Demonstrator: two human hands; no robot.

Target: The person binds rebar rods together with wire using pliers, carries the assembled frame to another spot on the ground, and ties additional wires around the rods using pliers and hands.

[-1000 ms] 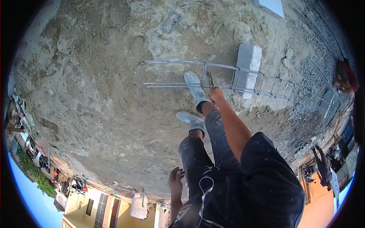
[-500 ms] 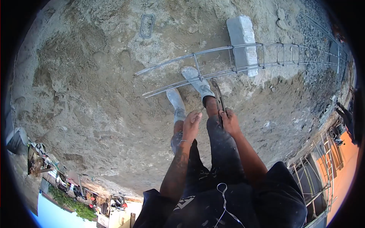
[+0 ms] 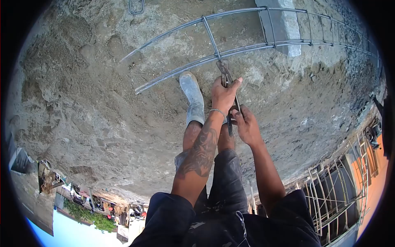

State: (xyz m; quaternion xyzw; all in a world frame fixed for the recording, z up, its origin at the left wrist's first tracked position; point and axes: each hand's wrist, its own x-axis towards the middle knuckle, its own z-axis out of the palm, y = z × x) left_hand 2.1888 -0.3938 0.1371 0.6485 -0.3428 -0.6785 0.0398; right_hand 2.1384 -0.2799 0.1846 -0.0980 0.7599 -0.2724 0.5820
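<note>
My right hand (image 3: 247, 128) grips the handles of long dark metal pincers (image 3: 223, 68). Their jaws point up at the rebar cage (image 3: 242, 49), close to where a stirrup meets the lower bars. My left hand (image 3: 224, 98) is closed around the pincers below the jaws; whether it also holds a thin wire cannot be seen. The cage curves across the top of the view, its bar ends free at left, with stirrups across it. Under its right part lies a pale concrete block (image 3: 284, 31).
Rough sandy ground (image 3: 103, 119) surrounds me. My boot (image 3: 191, 96) stands below the cage. A loose wire stirrup (image 3: 136, 6) lies at top left. Gravel (image 3: 352, 45) spreads at right, and a scaffold of poles (image 3: 337, 193) stands at lower right.
Both hands have come together on the pincers, and the jaws have moved up and left to the cage. My left hand has moved up and right. The view has shifted closer to the cage.
</note>
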